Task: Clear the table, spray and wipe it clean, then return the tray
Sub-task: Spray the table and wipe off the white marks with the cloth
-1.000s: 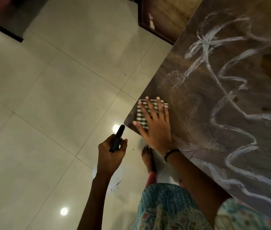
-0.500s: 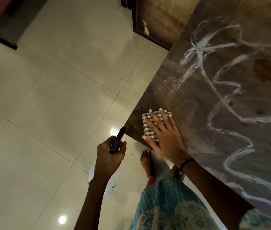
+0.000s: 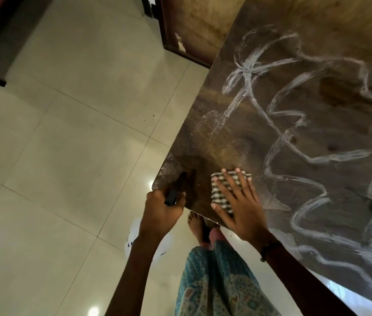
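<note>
The dark wooden table (image 3: 283,137) fills the right side, streaked with white wavy lines of foam (image 3: 278,135). My right hand (image 3: 240,206) lies flat with spread fingers on a folded black-and-white checked cloth (image 3: 222,190), pressing it onto the table near the near-left corner. My left hand (image 3: 161,210) grips the spray bottle (image 3: 175,190) by its black trigger head, which now overlaps the table corner. The bottle's white body (image 3: 134,238) hangs below my wrist, mostly hidden.
Pale glossy floor tiles (image 3: 66,144) spread to the left, with ceiling lights reflected in them. A brown wooden door or cabinet (image 3: 194,26) stands behind the table's far end. My bare foot (image 3: 197,229) and patterned teal clothing (image 3: 216,281) are by the table edge.
My right hand has slid the cloth along the near-left corner toward me and to the right. My left hand with the bottle has come up to the table corner.
</note>
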The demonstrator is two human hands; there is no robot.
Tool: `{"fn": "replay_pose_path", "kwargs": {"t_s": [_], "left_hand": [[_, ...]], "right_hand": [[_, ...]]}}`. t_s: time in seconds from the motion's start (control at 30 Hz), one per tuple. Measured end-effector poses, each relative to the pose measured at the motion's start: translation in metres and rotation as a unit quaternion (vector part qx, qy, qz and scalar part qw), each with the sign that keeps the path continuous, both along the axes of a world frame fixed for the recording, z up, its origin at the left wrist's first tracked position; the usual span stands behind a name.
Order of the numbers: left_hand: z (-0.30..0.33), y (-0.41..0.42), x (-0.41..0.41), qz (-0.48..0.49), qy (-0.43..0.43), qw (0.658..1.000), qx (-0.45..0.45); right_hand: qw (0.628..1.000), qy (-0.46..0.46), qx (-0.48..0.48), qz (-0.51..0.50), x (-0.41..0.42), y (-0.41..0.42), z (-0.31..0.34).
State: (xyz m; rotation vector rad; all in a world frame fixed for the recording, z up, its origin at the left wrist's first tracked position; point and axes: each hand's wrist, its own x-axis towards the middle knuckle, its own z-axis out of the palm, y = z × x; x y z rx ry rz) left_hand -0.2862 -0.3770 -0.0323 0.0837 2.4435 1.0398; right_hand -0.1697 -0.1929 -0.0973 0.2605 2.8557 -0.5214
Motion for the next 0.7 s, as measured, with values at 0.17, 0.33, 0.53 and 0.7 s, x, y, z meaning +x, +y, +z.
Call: {"fn": "replay_pose_path", "kwargs": {"t_s": [0.17,0.33,0.53,0.7], "left_hand": [[-0.001,0.037,0.007,-0.028,0.000,1.000,0.008],[-0.004,0.053,0.011,0.000,-0.021,0.999,-0.026],[0.000,0.053,0.002,0.034,-0.031,0.999,-0.021],[0.002,0.050,-0.008,0.044,-0.025,0.999,-0.016]], "right_hand": [[0.997,0.003,0.003,-0.074,-0.007,0.003,0.000],[0.998,0.021,0.006,-0.063,-0.003,0.007,-0.001],[0.997,0.033,0.013,-0.063,-0.005,0.008,-0.002],[0.995,0.045,0.016,-0.088,0.001,0.009,-0.010]]}}
